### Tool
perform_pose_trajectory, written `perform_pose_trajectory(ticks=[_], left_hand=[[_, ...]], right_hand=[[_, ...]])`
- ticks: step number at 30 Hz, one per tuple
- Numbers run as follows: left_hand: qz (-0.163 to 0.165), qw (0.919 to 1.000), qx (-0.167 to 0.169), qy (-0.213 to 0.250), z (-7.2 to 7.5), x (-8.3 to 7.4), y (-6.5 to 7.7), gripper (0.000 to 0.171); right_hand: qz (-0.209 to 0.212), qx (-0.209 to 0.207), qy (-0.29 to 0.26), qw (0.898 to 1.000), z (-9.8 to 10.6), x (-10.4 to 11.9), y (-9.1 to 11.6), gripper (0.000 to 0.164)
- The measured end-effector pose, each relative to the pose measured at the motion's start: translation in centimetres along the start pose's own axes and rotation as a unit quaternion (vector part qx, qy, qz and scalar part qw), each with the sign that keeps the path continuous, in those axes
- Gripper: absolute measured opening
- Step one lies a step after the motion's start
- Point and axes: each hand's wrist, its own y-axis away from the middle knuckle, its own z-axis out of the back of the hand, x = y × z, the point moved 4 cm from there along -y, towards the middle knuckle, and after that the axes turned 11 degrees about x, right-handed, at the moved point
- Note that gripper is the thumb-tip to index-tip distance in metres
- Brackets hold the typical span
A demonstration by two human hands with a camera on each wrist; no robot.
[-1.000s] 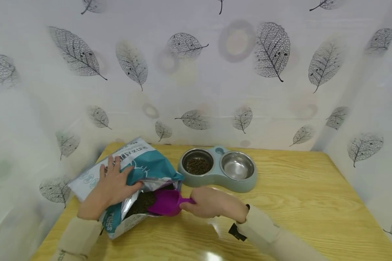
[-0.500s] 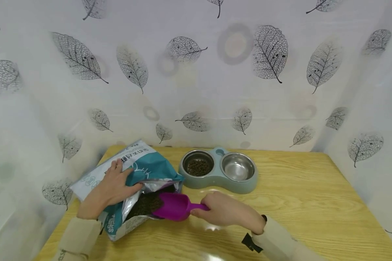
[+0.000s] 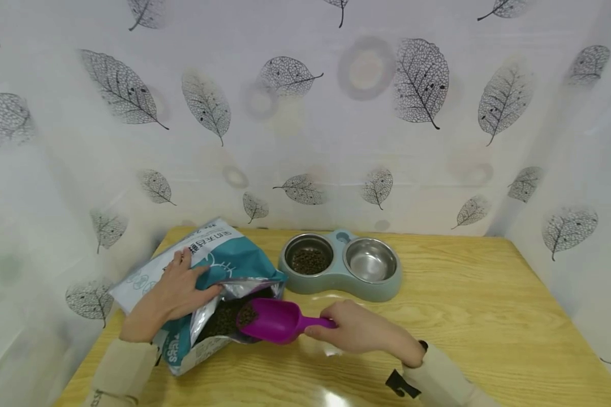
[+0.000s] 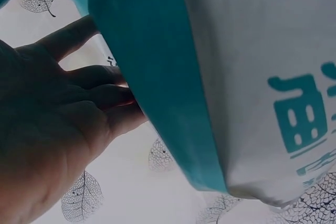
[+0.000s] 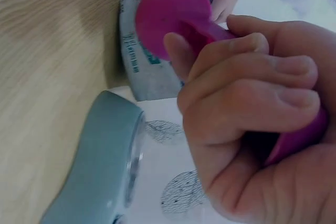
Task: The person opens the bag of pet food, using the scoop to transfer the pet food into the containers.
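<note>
A teal and white bag of brown kibble lies on its side at the left of the table, its mouth facing front right. My left hand rests on top of it, fingers spread and thumb by the mouth. In the left wrist view, the fingertips touch the bag's teal side. My right hand grips the handle of a purple scoop, fingers curled round it in the right wrist view. The scoop's front end, with some kibble in it, is at the bag's mouth.
Behind the scoop stands a blue-grey double pet bowl. Its left steel dish has kibble at the bottom; the right steel dish shows bare metal. A leaf-patterned curtain surrounds the wooden table.
My right hand has drawn the scoop to the right, partly out of the bag, and kibble now shows at its front end. The left hand stays on the bag, fingers slightly drawn in.
</note>
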Motion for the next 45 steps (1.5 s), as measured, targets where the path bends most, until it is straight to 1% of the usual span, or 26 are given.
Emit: perform_pose_trajectory(ticks=[4,8,13,19,23,29,33,40,45], left_hand=[[-0.002,1.0,0.0,-0.003,0.1,-0.1,0.0,0.078],[-0.001,1.0,-0.001,-0.004,0.2,-0.1,0.0,0.078],[0.002,1.0,0.002,0.0,0.2,-0.2,0.0,0.079],[0.002,1.0,0.002,0.001,0.2,-0.2,-0.1,0.078],[0.003,1.0,0.003,0.001,0.3,-0.2,-0.2,0.079],[0.006,1.0,0.006,0.005,0.1,-0.1,-0.2,0.079],[0.006,1.0,0.005,0.004,0.0,0.0,-0.1,0.08],[0.006,1.0,0.002,0.004,-0.2,-0.1,-0.1,0.079],[0.004,1.0,0.002,0.0,-0.2,-0.1,-0.2,0.078]], right_hand=[[0.004,0.01,-0.021,1.0,-0.3,-0.9,0.4,0.043],[0.011,0.009,-0.034,0.999,-0.4,-1.4,0.8,0.043],[0.024,0.0,-0.031,0.999,-0.4,-1.8,1.2,0.041],[0.051,-0.005,-0.037,0.998,0.0,-2.0,1.6,0.039],[0.059,-0.019,-0.035,0.997,0.3,-2.3,1.8,0.034],[0.051,-0.036,-0.059,0.996,0.5,-2.6,2.0,0.029],[0.055,-0.047,-0.062,0.995,0.5,-2.8,2.0,0.026],[0.063,-0.076,-0.067,0.993,0.8,-3.1,2.3,0.025],[0.067,-0.085,-0.088,0.99,1.3,-3.3,2.5,0.024]])
